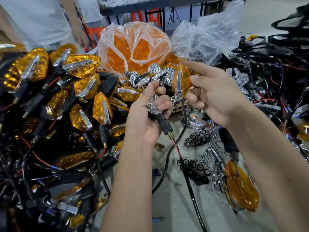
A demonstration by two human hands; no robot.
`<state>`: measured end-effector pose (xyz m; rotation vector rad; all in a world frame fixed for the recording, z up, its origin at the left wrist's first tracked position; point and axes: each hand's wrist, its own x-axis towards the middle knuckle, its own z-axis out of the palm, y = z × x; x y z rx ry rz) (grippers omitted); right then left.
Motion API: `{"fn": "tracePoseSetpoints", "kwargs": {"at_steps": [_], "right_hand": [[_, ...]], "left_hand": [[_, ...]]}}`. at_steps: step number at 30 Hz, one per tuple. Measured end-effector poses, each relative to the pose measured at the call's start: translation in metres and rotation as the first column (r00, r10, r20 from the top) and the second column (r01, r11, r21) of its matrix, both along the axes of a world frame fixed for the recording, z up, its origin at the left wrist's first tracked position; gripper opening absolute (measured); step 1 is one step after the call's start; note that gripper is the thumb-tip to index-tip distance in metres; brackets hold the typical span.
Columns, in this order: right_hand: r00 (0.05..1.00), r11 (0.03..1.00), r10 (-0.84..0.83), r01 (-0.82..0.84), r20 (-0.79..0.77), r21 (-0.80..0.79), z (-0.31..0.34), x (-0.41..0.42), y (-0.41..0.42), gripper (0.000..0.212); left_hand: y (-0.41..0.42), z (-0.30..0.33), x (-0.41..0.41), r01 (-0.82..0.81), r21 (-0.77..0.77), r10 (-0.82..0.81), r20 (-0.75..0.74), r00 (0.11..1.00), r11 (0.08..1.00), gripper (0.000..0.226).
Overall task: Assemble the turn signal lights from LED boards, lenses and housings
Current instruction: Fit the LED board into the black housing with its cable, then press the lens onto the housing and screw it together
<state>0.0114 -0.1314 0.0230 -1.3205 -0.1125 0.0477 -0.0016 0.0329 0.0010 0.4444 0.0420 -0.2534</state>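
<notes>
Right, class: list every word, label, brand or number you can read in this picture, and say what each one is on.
None can be read.
The red stool at the back bears pale marks, too blurred to make out.
The amber lens, the housing and the plastic bags show no print.

My left hand (147, 111) sits mid-frame, palm up, fingers curled in a grip. My right hand (215, 96), just right of it, pinches with thumb and middle finger, index finger extended toward the upper left.

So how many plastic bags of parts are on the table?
2. The orange-lens bag sits behind the hands at centre; the clear bag of dark parts is just right of it. Others may be hidden.
</notes>
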Motion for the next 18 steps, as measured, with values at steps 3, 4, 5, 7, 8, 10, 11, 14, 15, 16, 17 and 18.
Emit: {"fn": "tracePoseSetpoints", "kwargs": {"at_steps": [3, 4, 5, 7, 8, 10, 11, 14, 15, 16, 17, 18], "right_hand": [[0.999, 0.998, -0.017, 0.019, 0.040, -0.059, -0.001, 0.001, 0.001, 0.038], [0.998, 0.996, -0.020, 0.026, 0.063, -0.088, -0.001, 0.001, 0.001, 0.039], [0.996, 0.994, -0.022, 0.030, 0.082, -0.106, -0.002, 0.001, 0.001, 0.040], [0.995, 0.995, -0.014, 0.024, 0.103, -0.098, -0.003, 0.001, 0.002, 0.039], [0.994, 0.997, -0.005, 0.013, 0.106, -0.081, -0.004, 0.001, 0.003, 0.040], [0.993, 0.999, 0.020, -0.014, 0.116, -0.050, -0.005, 0.001, 0.003, 0.044], [0.992, 0.999, 0.025, -0.020, 0.127, -0.041, -0.005, 0.001, 0.001, 0.048], [0.980, 1.000, 0.023, -0.021, 0.197, -0.012, -0.003, 0.001, -0.006, 0.059], [0.974, 0.999, 0.036, -0.037, 0.222, -0.003, -0.001, 0.001, -0.007, 0.062], [0.968, 0.998, 0.064, -0.066, 0.243, -0.001, 0.001, 0.000, -0.009, 0.063], [0.960, 0.994, 0.104, -0.104, 0.258, -0.013, 0.003, -0.001, -0.009, 0.064], [0.953, 0.988, 0.155, -0.149, 0.261, -0.044, 0.004, -0.002, -0.009, 0.064]], "left_hand": [[0.003, 0.001, 0.000, 0.007, -0.012, -0.007, -0.016, 1.000, 1.000, 0.022], [0.003, 0.001, 0.000, 0.009, -0.009, -0.009, -0.025, 1.000, 1.000, 0.023], [0.003, 0.001, 0.000, 0.011, -0.007, -0.011, -0.039, 0.999, 1.000, 0.024], [0.003, 0.001, 0.001, 0.002, 0.007, -0.002, -0.055, 0.998, 1.000, 0.024], [0.002, 0.001, 0.001, -0.011, 0.011, 0.012, -0.053, 0.999, 1.000, 0.024], [0.002, 0.001, 0.001, -0.041, 0.003, 0.041, -0.036, 0.999, 0.999, 0.025], [0.001, 0.001, 0.001, -0.052, -0.002, 0.052, -0.031, 0.998, 0.999, 0.026], [0.003, -0.002, 0.004, -0.092, 0.003, 0.092, -0.045, 0.995, 0.996, 0.028], [0.004, -0.004, 0.005, -0.096, 0.014, 0.097, -0.049, 0.994, 0.995, 0.029], [0.004, -0.005, 0.005, -0.088, 0.033, 0.089, -0.048, 0.995, 0.996, 0.029], [0.003, -0.006, 0.005, -0.068, 0.055, 0.071, -0.048, 0.996, 0.996, 0.028], [0.001, -0.006, 0.005, -0.047, 0.085, 0.052, -0.059, 0.997, 0.995, 0.026]]}}
